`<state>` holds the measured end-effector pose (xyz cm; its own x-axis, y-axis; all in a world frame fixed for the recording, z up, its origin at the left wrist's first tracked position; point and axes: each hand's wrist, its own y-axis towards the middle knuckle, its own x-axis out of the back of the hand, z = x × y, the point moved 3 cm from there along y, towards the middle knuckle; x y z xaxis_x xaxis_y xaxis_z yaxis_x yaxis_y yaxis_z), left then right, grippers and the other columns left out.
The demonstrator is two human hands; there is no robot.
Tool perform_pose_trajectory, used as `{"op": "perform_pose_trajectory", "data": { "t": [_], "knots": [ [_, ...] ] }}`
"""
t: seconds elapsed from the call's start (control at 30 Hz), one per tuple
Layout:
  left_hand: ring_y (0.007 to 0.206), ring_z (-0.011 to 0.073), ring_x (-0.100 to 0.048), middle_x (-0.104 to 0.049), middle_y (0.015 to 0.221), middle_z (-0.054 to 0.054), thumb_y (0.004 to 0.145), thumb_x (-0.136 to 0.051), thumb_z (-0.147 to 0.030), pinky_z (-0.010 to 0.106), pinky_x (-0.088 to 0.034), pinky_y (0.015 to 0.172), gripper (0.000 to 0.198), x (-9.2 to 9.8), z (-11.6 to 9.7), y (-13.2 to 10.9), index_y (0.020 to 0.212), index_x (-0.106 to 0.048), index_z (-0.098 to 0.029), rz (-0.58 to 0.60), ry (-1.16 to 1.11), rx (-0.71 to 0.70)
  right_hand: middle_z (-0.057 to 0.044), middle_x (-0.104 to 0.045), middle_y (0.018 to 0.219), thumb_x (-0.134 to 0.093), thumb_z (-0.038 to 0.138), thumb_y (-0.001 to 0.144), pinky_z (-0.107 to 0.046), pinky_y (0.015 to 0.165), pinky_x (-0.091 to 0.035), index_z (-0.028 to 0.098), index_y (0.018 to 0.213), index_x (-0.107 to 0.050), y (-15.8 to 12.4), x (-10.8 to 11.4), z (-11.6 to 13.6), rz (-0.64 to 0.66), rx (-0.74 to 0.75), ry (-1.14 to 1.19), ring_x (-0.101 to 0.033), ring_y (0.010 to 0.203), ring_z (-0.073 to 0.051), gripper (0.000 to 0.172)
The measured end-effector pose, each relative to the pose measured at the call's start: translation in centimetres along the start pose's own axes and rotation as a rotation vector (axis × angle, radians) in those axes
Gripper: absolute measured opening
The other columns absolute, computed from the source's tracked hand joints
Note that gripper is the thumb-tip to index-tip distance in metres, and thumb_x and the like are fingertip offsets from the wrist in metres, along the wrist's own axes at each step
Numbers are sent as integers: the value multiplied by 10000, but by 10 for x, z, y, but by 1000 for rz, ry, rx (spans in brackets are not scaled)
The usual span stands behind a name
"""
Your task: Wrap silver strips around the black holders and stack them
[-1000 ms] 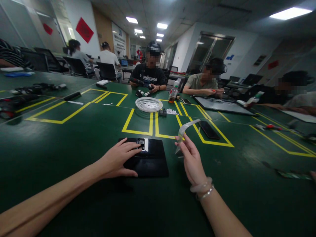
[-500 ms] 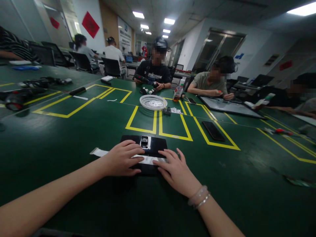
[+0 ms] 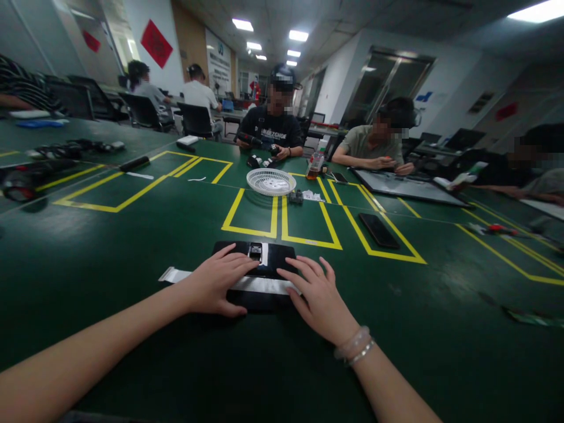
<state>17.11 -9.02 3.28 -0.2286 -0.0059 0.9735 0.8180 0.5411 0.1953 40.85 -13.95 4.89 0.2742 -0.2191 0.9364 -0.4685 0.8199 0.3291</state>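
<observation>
A flat black device (image 3: 277, 252) lies on the green table, with a small square opening and a white strip near its top middle. Across its lower part runs a silvery-white flat ribbon (image 3: 264, 285), whose end sticks out to the left past my forearm. My left hand (image 3: 222, 282) rests on the left side of the device and ribbon, fingers spread and thumb at the lower edge. On the right side lies my right hand (image 3: 312, 294), its fingers apart and touching the device and the ribbon's right end.
Beyond the device stands a white basket (image 3: 271, 182), with a bottle (image 3: 314, 164) behind it. A black phone (image 3: 379, 230) lies to the right. Cables and tools (image 3: 74, 148) are at the far left. People sit across the table (image 3: 132, 247), one holding a tool.
The fingers of my left hand have moved up and off the middle of the ribbon. My right hand has shifted slightly to the right, so more of the ribbon shows between the hands.
</observation>
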Motion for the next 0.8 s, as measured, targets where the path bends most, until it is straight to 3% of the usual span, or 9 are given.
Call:
{"op": "perform_pose_trajectory", "data": {
  "t": [0.17, 0.37, 0.53, 0.63, 0.7, 0.8],
  "knots": [
    [1231, 338, -466, -518, 1318, 101, 728, -820, -513, 512, -163, 1194, 857, 14, 9, -2, 1438, -462, -192, -61, 11, 32, -41, -530, 1447, -490, 268, 969, -556, 1140, -215, 337, 1331, -555, 0, 4, -3, -67, -22, -19, -413, 1368, -264, 375],
    [1221, 352, -452, -533, 1290, 124, 804, -673, -613, 554, -42, 1178, 744, 40, 68, -24, 1375, -517, -161, -195, 176, 233, -38, -548, 1427, -496, 279, 964, -557, 1137, -219, 336, 1303, -578, -1, 2, -6, -62, -25, -6, -420, 1361, -271, 354],
    [1187, 405, -465, -546, 1252, 199, 845, -537, -685, 591, -75, 1122, 799, 53, 139, -69, 1326, -565, -48, -274, 321, 544, -23, -622, 1333, -527, 240, 948, -563, 1138, -227, 333, 1230, -627, -1, 1, -6, -30, -9, 37, -475, 1311, -257, 313],
    [1219, 448, -430, -587, 1179, 221, 760, -508, -784, 568, -95, 1049, 938, 53, 180, -106, 1240, -615, 14, -401, 306, 698, -16, -667, 1253, -528, 232, 950, -542, 1127, -256, 319, 1180, -652, 0, 1, -6, -13, 1, 68, -518, 1256, -242, 276],
    [1252, 483, -371, -629, 1080, 219, 684, -499, -836, 572, -117, 953, 977, 50, 203, -131, 1144, -655, 12, -510, 285, 773, -14, -690, 1198, -525, 232, 953, -520, 1113, -281, 309, 1153, -665, 0, 0, -7, -1, 8, 84, -548, 1206, -230, 256],
    [1266, 531, -307, -662, 908, 203, 633, -528, -827, 584, -142, 822, 870, 46, 225, -160, 959, -693, -37, -627, 284, 844, -15, -706, 1135, -525, 227, 953, -489, 1087, -316, 297, 1121, -676, 0, -2, -7, 25, 19, 102, -583, 1128, -214, 237]
  ]
}}
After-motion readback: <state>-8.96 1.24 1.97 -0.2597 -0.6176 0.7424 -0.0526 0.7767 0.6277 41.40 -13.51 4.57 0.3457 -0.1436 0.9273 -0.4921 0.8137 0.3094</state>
